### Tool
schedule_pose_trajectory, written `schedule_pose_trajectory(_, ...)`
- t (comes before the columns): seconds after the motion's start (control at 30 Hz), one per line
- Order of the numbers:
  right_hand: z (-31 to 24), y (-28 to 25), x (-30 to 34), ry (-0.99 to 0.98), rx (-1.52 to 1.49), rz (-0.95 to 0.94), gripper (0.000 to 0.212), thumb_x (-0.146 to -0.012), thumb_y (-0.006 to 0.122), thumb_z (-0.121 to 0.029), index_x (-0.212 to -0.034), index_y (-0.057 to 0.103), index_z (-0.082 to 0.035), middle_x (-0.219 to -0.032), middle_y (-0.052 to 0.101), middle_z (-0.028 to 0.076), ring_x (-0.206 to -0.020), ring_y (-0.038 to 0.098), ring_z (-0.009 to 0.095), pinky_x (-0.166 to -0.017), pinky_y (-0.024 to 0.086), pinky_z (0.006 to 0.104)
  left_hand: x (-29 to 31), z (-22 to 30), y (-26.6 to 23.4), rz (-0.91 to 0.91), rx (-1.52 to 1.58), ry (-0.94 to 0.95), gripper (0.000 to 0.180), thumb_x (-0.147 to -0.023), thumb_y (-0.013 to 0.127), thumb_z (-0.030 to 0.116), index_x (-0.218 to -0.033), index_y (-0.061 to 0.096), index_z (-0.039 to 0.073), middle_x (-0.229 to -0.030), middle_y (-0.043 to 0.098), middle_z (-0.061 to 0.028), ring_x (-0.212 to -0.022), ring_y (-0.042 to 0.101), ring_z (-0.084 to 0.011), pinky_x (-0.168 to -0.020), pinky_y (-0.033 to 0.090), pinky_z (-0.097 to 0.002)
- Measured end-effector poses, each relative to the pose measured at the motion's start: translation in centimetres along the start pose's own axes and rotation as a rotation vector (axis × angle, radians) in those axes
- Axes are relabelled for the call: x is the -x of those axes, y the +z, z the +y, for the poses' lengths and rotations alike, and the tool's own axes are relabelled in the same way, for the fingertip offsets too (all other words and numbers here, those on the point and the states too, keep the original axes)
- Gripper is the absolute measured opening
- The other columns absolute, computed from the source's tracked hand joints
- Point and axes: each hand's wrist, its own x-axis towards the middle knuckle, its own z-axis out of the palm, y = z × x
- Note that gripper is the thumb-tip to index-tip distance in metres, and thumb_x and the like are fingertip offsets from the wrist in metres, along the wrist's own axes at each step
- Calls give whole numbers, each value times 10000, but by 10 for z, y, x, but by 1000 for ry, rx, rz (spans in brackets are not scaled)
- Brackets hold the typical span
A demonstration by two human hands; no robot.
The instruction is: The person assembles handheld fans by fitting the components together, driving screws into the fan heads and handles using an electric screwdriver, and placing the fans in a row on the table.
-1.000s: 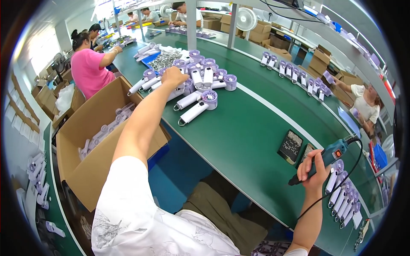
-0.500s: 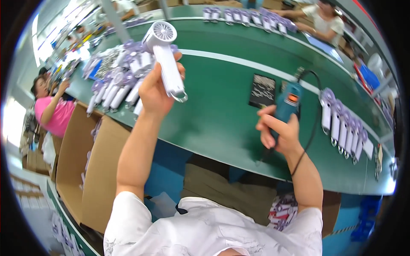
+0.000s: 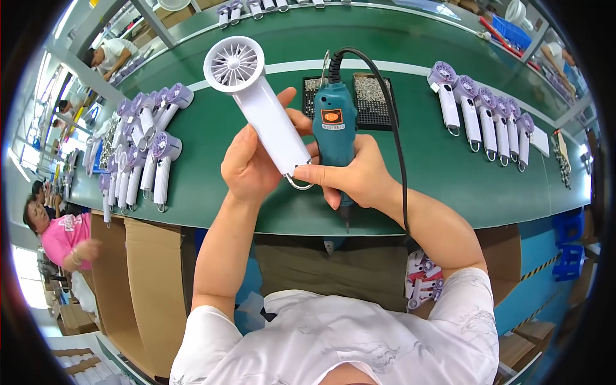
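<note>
My left hand (image 3: 247,163) is closed round a white handheld fan (image 3: 273,125), its round grille tilted up to the left and a metal loop at its lower end. My right hand (image 3: 362,170) grips a teal electric screwdriver (image 3: 335,122), bit pointing down near the table's front edge. The thumb of that hand touches the lower end of the fan's handle. A black cable (image 3: 394,122) loops from the top of the screwdriver over my right forearm. Behind the screwdriver lie black trays of small screws (image 3: 373,99), partly hidden by it.
Many purple-headed fans (image 3: 147,144) are heaped on the green table (image 3: 256,212) at the left. A row of similar fans (image 3: 487,122) lies at the right. An open cardboard box (image 3: 154,282) stands below the left front edge. A person in pink (image 3: 64,237) sits at far left.
My hands have come together: the fan moved right and lower, the screwdriver moved left beside it. My view has turned, so the table's things appear shifted. My right thumb now touches the fan.
</note>
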Motion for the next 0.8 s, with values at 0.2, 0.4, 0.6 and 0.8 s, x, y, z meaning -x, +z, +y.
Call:
schedule_pose_trajectory(0.2, -10, 6, 11, -274, 438, 263, 459, -768, 893, -196, -1170, 731, -45, -813, 729, 51, -688, 669, 75, -616, 551, 252, 16, 12, -6, 216, -414, -245, 495, -1078, 511, 276, -1372, 491, -122, -1306, 613, -248, -1179, 636, -326, -1032, 503, -478)
schedule_pose_trajectory(0.4, -1, 1, 7, -423, 503, 278, 396, -750, 890, -168, -1102, 753, -48, -716, 682, 35, -627, 631, 77, -583, 519, 250, 12, 6, -6, 126, -243, -217, 436, -1074, 524, 269, -1329, 520, -85, -1273, 640, -230, -1169, 645, -336, -1021, 505, -490)
schedule_pose_trajectory(0.6, -11, -2, 3, -227, 401, 251, 409, -801, 875, -190, -1149, 730, -33, -775, 714, 42, -632, 626, 59, -559, 520, 252, 2, 10, -14, 150, -343, -194, 443, -1060, 541, 285, -1301, 526, -86, -1251, 656, -234, -1139, 662, -366, -1010, 514, -504)
schedule_pose_trajectory(0.8, -32, -35, -25, -276, 156, 393, 511, -1032, 576, -459, -869, 643, 20, -642, 656, 136, -402, 564, 173, -403, 455, 296, -34, 38, -48, 508, -514, -360, 330, -1038, 574, 215, -1123, 580, -103, -1020, 703, -190, -908, 727, -275, -817, 605, -430)
